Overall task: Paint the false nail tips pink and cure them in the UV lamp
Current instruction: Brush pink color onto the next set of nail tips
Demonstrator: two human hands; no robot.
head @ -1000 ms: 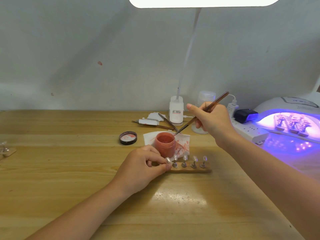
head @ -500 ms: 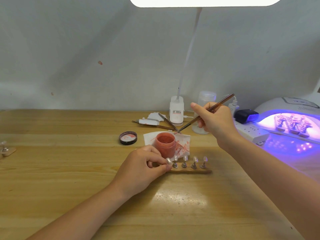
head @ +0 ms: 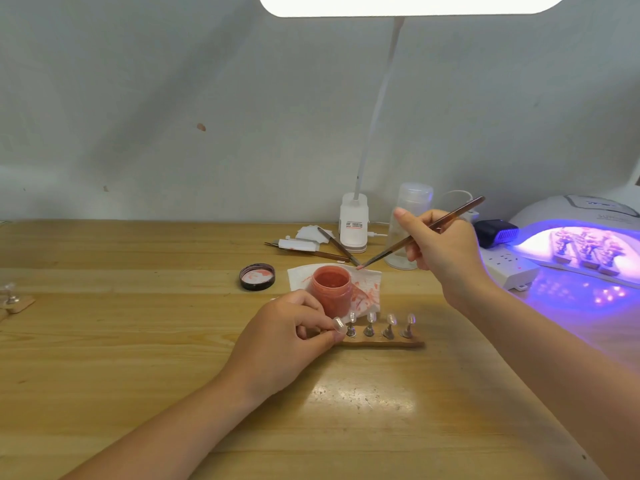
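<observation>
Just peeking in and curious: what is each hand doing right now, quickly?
Left hand: fingers pinch the end nail tip on the wooden holder.
Right hand: grips the brush, bristles above the stained tissue.

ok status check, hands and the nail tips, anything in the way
Left hand pinching end nail tip on the strip. Right hand holding brush, tip above the paint jar. Nothing in the way.

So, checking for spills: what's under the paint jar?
A white tissue smeared with pink lies under the paint jar. The part directly beneath the jar is hidden.
</observation>
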